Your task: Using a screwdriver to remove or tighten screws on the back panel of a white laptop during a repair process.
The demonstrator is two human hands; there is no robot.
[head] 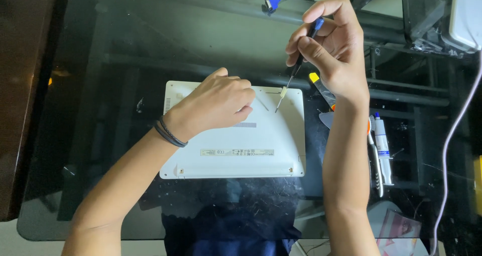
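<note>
Left hand [218, 103] flat on white laptop [236, 150] | right hand [334, 45] fingers pinch screwdriver [296, 68], tip above laptop

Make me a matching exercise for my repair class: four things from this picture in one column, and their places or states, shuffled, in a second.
1. left hand
2. screwdriver
3. white laptop
4. white tube

A. lying on the glass table, right of the right forearm
B. pinched in the right hand, tip down
C. resting on the laptop's underside
D. lying bottom up on the glass

Pairs: 1-C, 2-B, 3-D, 4-A
</note>
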